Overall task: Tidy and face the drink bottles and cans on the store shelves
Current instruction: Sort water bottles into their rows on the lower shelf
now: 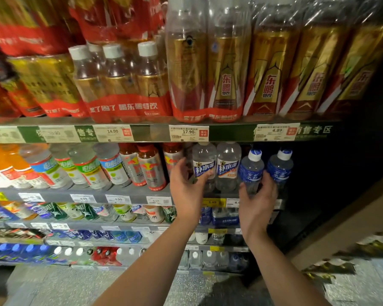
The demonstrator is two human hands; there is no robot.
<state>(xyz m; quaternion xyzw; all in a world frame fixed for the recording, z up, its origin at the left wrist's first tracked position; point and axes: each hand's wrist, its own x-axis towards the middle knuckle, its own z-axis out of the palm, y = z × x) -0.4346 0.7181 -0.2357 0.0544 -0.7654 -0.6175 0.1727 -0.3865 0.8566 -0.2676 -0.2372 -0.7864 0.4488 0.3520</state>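
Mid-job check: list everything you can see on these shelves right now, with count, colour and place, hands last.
Gold-label bottles: several, some in shrink-wrapped packs, gold and red, top shelf.
Price tags: several, white, on the shelf edges.
Orange drinks: two or so, orange, far left of second shelf.
Clear bottles with blue or green labels: about four, second shelf left.
Red-capped silver bottles: about three, second shelf middle.
Clear bottles with dark blue labels: two, second shelf, by the left hand.
Blue-label water bottles: two, white caps, second shelf right.
Lower shelves: mixed small bottles, too blurred to count.
Left hand: open, reaching to a clear bottle.
Right hand: holds a blue-label water bottle.
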